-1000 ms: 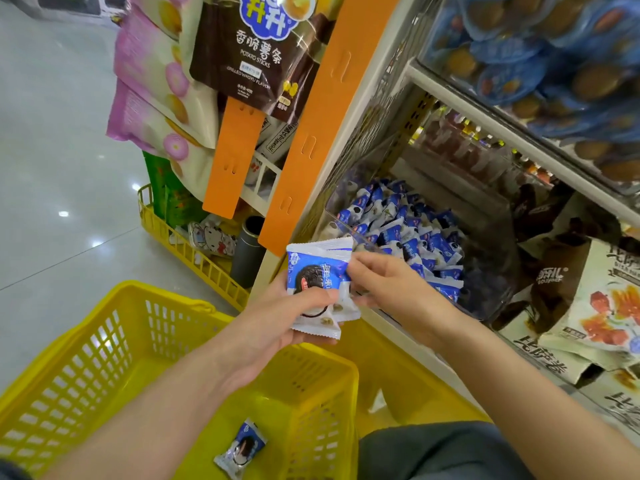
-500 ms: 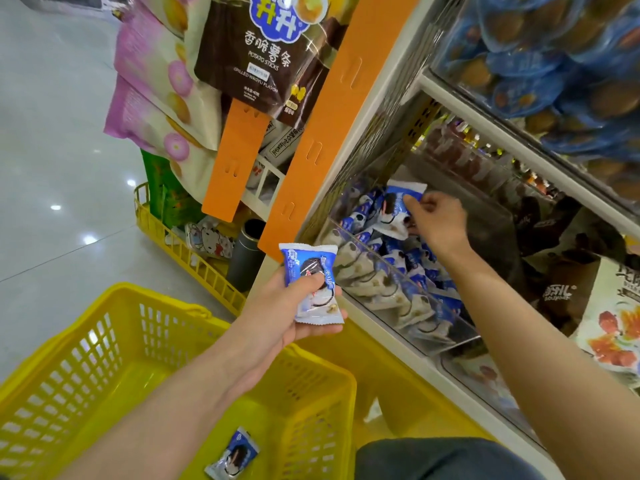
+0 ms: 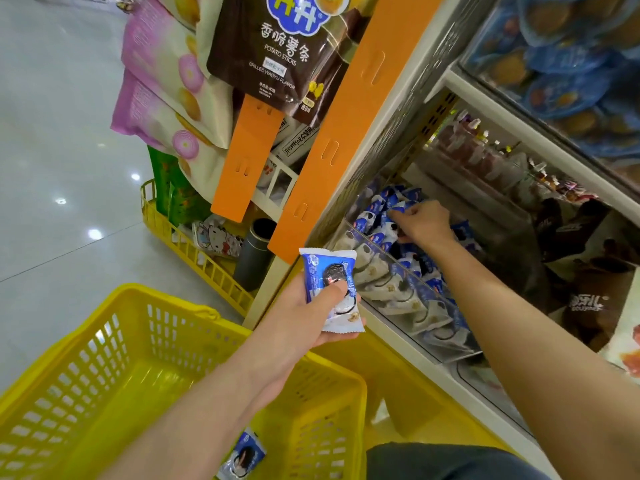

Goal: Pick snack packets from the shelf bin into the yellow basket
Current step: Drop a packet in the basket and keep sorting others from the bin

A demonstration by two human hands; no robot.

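Note:
My left hand hangs over the yellow basket and grips blue-and-white snack packets, thumb pressed on the front one. My right hand is down inside the clear shelf bin, its curled fingers pinching one of the several blue snack packets piled there. Another packet lies on the basket floor, partly hidden behind my left forearm.
Orange hanging strips carry a brown potato-stick bag and pink bags to the left of the bin. A yellow wire rack with a dark cylinder sits low. Blue packs fill the shelf above.
My right hand passed a packet to the left hand, reached back into the bin, and now has sunk lower among the packets. The left hand stays over the basket with its packets.

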